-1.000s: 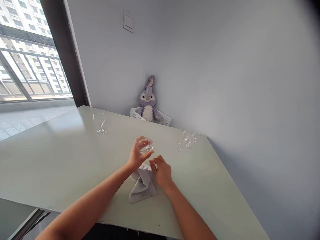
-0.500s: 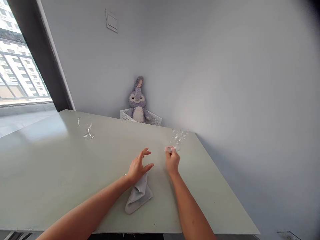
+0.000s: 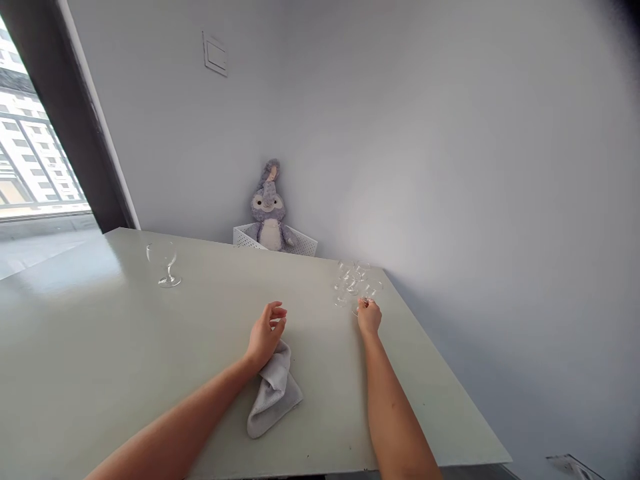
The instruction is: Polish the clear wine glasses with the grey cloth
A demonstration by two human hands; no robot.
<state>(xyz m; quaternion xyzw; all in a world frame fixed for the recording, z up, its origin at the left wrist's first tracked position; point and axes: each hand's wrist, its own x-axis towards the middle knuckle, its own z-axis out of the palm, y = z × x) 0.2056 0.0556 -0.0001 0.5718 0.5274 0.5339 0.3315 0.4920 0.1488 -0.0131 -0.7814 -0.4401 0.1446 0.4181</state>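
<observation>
My right hand (image 3: 369,316) grips the stem of a clear wine glass (image 3: 373,288) at the right side of the table. This glass stands by several other clear glasses (image 3: 347,285) grouped close together. Their outlines overlap, so where one ends is hard to see. My left hand (image 3: 263,339) is empty, with its fingers loosely curled and apart. Under its wrist lies a crumpled grey cloth (image 3: 280,393), partly covered by the hand. Far to the left, a single stemmed glass (image 3: 170,281) stands upright.
The pale green table (image 3: 210,340) reaches to the wall. Behind its far edge, a plush toy (image 3: 271,230) sits in a white perforated basket (image 3: 303,245). A light switch (image 3: 216,55) is on the wall. A window (image 3: 37,147) is at far left.
My right hand has moved right and forward with the glass, to the near right side of the group. My left hand has drawn its fingers in slightly. The camera view has shifted a little.
</observation>
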